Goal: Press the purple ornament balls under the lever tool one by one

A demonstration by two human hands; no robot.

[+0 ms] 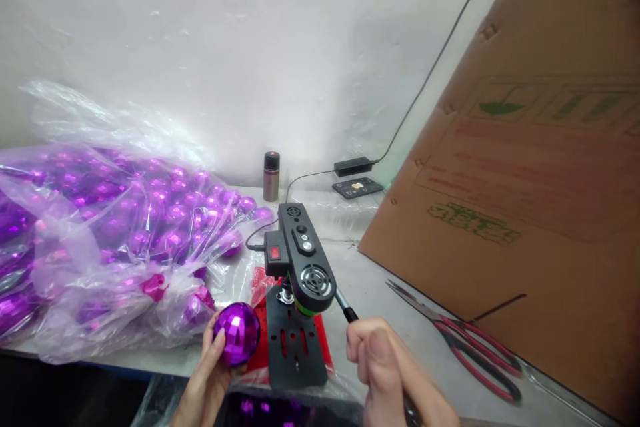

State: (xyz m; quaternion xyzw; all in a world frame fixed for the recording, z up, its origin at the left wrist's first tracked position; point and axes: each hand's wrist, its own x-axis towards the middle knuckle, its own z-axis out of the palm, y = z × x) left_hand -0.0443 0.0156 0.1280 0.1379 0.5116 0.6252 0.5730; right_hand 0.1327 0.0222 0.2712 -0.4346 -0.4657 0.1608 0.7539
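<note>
Fingers of my left hand (210, 363) cup the purple ball (237, 332) just left of the small press (299, 293); my right hand (383, 360), nearer its lever (345, 307), is clenched on it.

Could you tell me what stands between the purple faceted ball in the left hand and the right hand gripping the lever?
In the head view, the small black machine on its slotted base plate stands between the purple ball and the right hand.
</note>
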